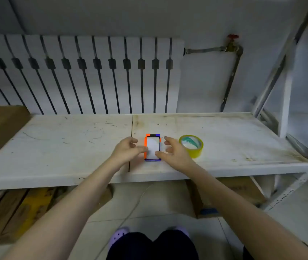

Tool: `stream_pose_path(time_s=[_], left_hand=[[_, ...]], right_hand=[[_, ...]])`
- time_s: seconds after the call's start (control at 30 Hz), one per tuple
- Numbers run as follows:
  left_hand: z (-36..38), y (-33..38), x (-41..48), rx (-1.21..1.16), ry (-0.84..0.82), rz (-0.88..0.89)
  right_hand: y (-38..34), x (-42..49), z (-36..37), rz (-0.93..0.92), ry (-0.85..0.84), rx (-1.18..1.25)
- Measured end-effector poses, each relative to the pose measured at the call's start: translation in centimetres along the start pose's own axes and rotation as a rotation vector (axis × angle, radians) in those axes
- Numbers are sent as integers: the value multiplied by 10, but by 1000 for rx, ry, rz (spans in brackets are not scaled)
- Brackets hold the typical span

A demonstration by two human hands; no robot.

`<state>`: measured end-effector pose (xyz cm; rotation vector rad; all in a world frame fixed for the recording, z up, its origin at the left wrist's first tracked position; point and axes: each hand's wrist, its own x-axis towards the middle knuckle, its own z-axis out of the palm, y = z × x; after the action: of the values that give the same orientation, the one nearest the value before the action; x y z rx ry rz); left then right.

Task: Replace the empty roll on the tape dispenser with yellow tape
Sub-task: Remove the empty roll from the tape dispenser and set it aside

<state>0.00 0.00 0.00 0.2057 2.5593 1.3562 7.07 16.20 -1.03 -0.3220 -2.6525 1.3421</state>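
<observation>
We are at the start: our open left hand and right hand flank the tape dispenser, grasping nothing; the yellow tape waits untouched.

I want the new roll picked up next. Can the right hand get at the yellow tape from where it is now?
Probably yes. The yellow tape lies flat on the shelf just right of the right hand, with nothing between them and its top uncovered.

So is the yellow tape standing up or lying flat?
Lying flat. The yellow tape rests on its side on the shelf, with its round hole facing up, right of the dispenser.
</observation>
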Motion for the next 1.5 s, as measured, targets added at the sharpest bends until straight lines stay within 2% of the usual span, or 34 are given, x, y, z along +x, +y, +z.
stream_pose_path(time_s=[0.07,0.2,0.3,0.43,0.6,0.93,1.07,1.2,1.37,1.5], left_hand=[[5,-3,12,-149,-24,-77],[18,-7,28,-288,-80,-140],[29,-3,32,-294,-87,-135],[40,0,35,-316,-35,-44],[42,1,29,-292,13,-27],[39,5,14,-241,-8,-35],[32,14,13,-486,62,-136],[20,32,11,-693,67,-188],[2,40,9,-779,69,-208],[1,45,3,-689,98,-114]], right_hand=[[4,12,10,83,-18,101],[17,28,31,130,74,117],[22,33,38,109,134,85],[26,34,40,100,189,110],[24,34,34,113,140,83],[19,21,25,124,104,136],[21,16,27,22,125,189],[25,10,29,-79,115,105],[28,4,30,-154,132,89],[17,0,23,-202,137,96]])
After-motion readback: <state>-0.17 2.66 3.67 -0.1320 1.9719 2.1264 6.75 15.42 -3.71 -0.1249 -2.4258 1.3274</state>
